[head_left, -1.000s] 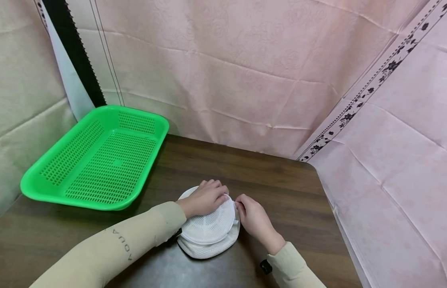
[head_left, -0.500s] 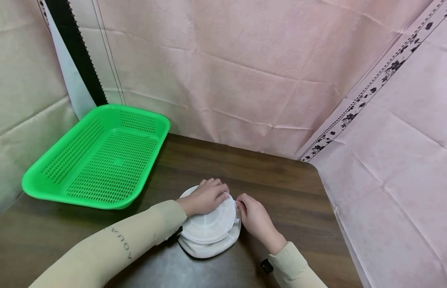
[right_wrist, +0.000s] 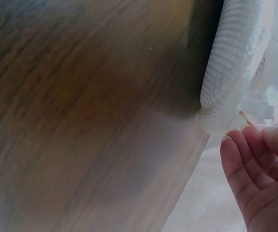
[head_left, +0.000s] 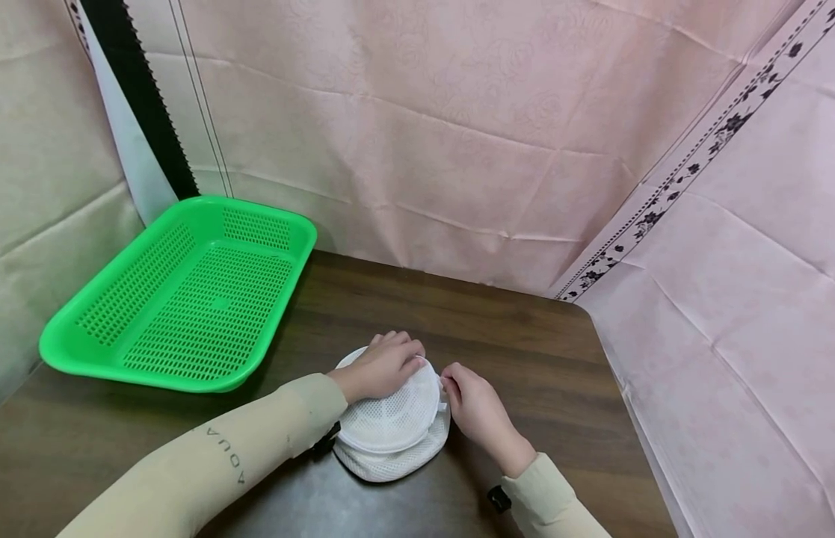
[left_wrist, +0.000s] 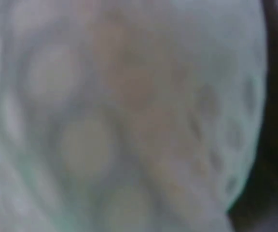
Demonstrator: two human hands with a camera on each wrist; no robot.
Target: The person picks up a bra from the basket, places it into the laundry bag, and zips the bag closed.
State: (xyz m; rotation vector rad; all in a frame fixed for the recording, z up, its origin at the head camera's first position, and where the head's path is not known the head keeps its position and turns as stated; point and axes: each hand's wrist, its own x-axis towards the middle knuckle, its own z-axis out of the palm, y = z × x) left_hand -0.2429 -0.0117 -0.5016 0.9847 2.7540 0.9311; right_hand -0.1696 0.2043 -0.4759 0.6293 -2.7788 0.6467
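A round white mesh laundry bag (head_left: 390,422) lies on the dark wooden table, its flat lid above a soft, bulging lower part. My left hand (head_left: 383,366) lies over the far part of the lid, fingers bent and thumb by the rim, holding the bag. With bent fingers and thumb, my right hand (head_left: 478,407) pinches the bag's right edge near a small white tab (head_left: 442,407). In the right wrist view, the right fingertips (right_wrist: 230,140) meet at the edge of the mesh. Blurred mesh (left_wrist: 81,145) fills most of the left wrist view.
A green plastic basket (head_left: 292,273) with slotted sides and bottom stands at the left on the wooden table (head_left: 525,336). Pale patterned cloth (head_left: 424,149) hangs behind the table and along both sides.
My left hand and the lid's rim have shifted very slightly away from me. The right hand keeps its pinch at the bag's edge, almost in the same place.
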